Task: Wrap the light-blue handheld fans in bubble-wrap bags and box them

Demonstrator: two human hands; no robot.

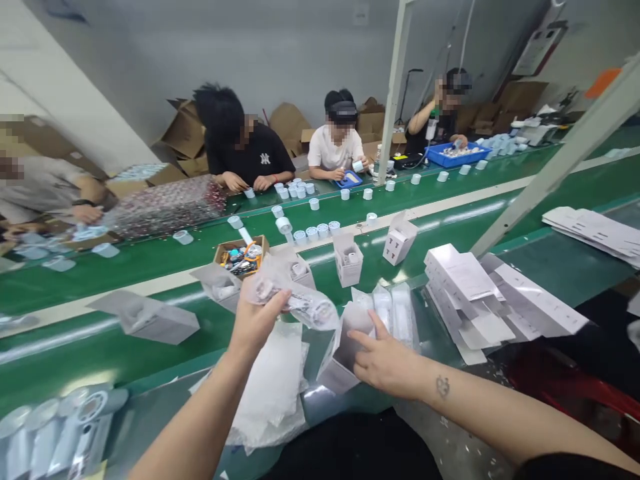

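Note:
My left hand (260, 313) is closed on a clear plastic bag (313, 308) with a white part inside; what the part is I cannot make out. The bag hangs just left of an open white box (343, 353). My right hand (383, 353) is on that box's right side, its fingers at the rim and partly inside the opening. Behind the box lie several bagged white parts (400, 310). Under my left forearm is a stack of white plastic bags (273, 380).
Flattened white cartons (465, 293) are piled at right. Open boxes (347, 260) stand on the green conveyor belt (425, 247), beside a carton of small parts (240, 257). White cylinders (60, 427) lie lower left. Several people sit across the belt; a slanted metal post (540, 153) crosses the right.

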